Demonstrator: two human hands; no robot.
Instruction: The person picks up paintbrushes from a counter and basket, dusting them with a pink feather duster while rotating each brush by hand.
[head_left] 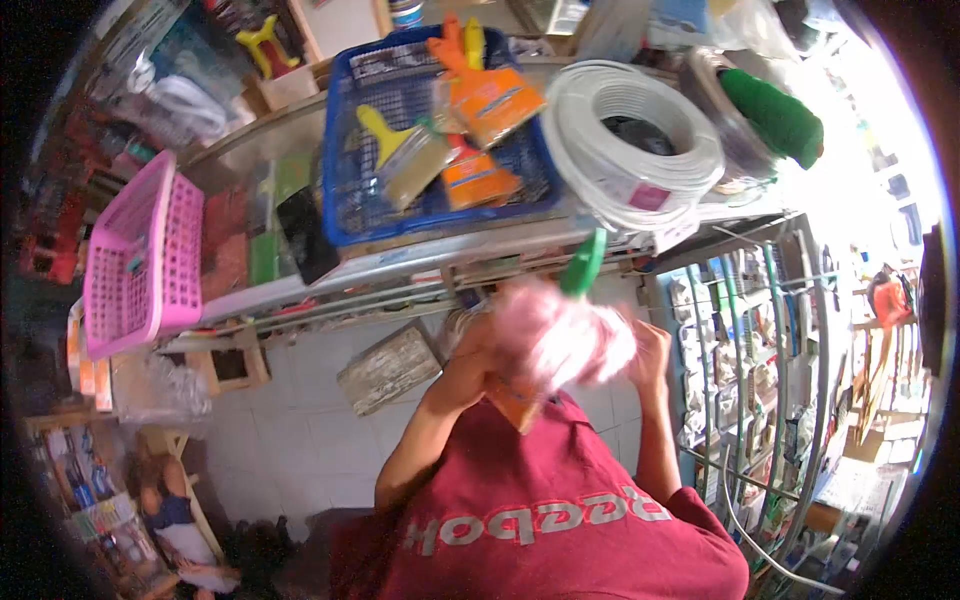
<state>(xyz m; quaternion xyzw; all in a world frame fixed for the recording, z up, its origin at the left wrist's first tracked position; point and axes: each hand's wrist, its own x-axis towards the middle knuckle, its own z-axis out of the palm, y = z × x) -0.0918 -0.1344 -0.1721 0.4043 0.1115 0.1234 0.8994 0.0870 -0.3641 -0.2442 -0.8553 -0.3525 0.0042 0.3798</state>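
Note:
A green-handled paintbrush (583, 262) is in front of my chest, its orange sleeve (516, 402) showing lower down. My left hand (474, 362) is closed around the brush by the sleeve; the pink cloth partly hides the fingers. Across the middle of the brush lies this crumpled pink cloth (562, 335), smeared by motion. On its other side, my right hand (650, 352) is closed on the cloth's edge. Several similar brushes, among them a yellow-handled paintbrush (405, 155) and orange-sleeved paintbrushes (492, 105), lie in a blue basket (340, 150) on the counter ahead.
Beside the basket stand a coil of white cable (640, 150) and a green roll (775, 115). A black phone (306, 235) and a pink basket (140, 260) are to the left. Wire racks (750, 350) rise on the right. A person (185, 530) sits at lower left.

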